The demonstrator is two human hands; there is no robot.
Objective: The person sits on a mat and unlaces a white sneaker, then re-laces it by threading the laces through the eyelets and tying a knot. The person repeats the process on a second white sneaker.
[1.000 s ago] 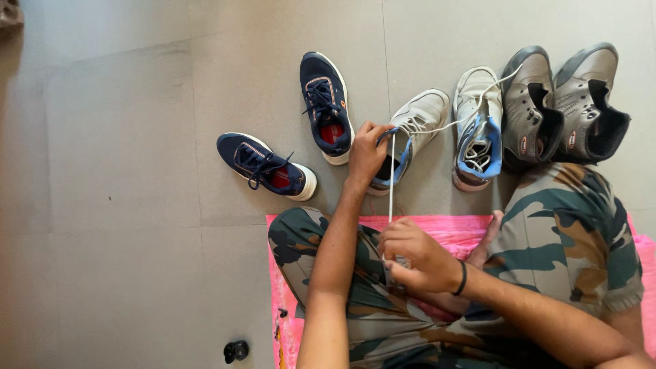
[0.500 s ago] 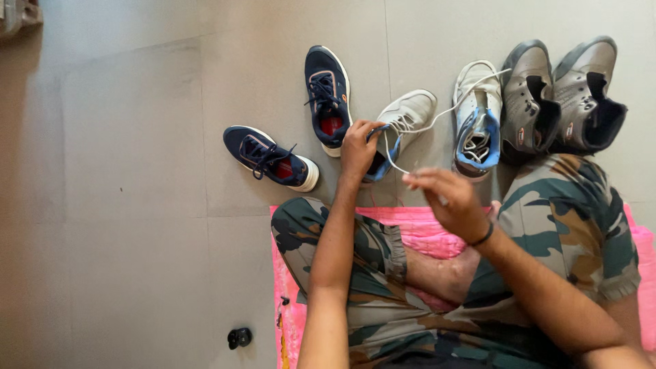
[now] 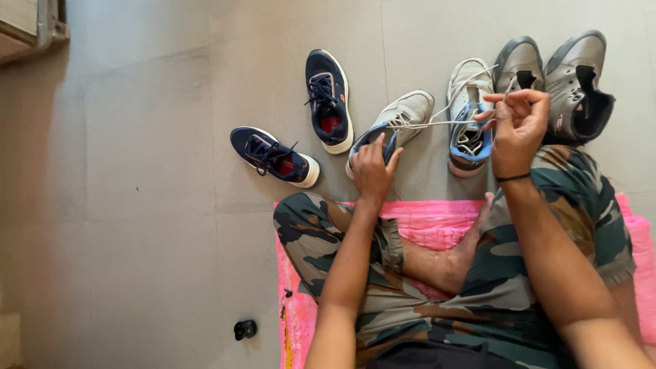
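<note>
The left hand [image 3: 372, 164] gripped the grey shoe [image 3: 396, 119], which lay on the floor [image 3: 150, 205] just beyond the pink mat [image 3: 437, 225]. The right hand [image 3: 516, 123], apart from it, pinched the white lace [image 3: 437, 124] pulled taut from that shoe.

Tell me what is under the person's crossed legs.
A bright pink mat lies on the grey tiled floor, under the camouflage shorts. Its front edge and both side edges show; the middle is covered by the legs, so anything else there stays hidden.
</note>
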